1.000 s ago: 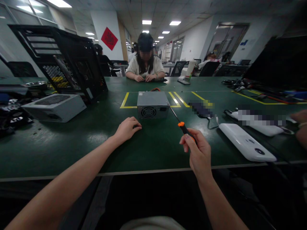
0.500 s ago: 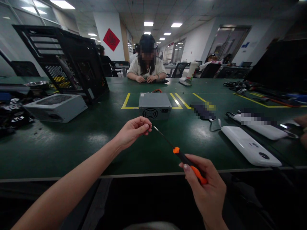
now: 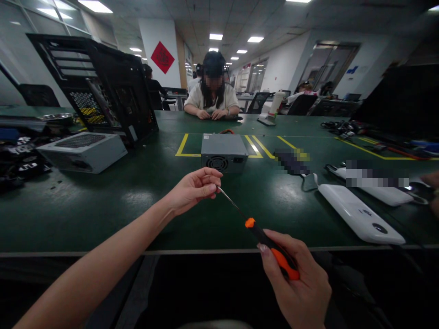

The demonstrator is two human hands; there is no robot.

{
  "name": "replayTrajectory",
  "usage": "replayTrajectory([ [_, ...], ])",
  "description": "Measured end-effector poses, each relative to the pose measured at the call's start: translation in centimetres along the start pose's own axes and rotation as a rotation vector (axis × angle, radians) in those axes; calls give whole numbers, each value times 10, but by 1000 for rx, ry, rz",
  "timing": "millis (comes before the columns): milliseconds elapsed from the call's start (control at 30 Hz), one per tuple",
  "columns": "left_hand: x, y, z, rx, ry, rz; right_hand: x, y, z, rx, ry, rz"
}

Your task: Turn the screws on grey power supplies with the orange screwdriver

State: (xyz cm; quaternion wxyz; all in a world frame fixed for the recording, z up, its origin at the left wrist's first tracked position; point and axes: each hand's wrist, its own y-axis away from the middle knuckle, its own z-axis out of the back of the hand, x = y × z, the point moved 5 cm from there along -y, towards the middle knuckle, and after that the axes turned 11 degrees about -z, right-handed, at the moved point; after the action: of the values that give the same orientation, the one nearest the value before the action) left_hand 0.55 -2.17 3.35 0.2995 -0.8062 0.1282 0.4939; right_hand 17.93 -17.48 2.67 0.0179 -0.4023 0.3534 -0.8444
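My right hand (image 3: 297, 278) is closed around the black and orange handle of a screwdriver (image 3: 270, 246). Its thin metal shaft slants up and left over the table. The tip meets the fingertips of my left hand (image 3: 195, 189), which are pinched together; whatever they hold is too small or hidden to make out. Just beyond my left hand, a grey computer power supply (image 3: 224, 145) stands on the green table, its fan grille and socket facing me.
A second power supply (image 3: 84, 153) lies at left, before an upright black computer case (image 3: 126, 100). Two white devices (image 3: 360, 214) with cables lie at right. Across the table (image 3: 164, 228) sits a person (image 3: 212, 93). Cables (image 3: 338, 128) are heaped at far right.
The screwdriver tip has closed the small gap to my left fingertips and now touches them. My right hand has moved slightly down. The whole view has shifted a little.
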Motion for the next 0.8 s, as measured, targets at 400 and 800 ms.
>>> replayTrajectory([
  [400, -3, -1, -1, 91, -124, 12, 10, 4, 2, 74, 36, 124],
  [800, -4, 0, -2, 65, -56, -14, -9, 21, -40, 529, -476, -484],
])
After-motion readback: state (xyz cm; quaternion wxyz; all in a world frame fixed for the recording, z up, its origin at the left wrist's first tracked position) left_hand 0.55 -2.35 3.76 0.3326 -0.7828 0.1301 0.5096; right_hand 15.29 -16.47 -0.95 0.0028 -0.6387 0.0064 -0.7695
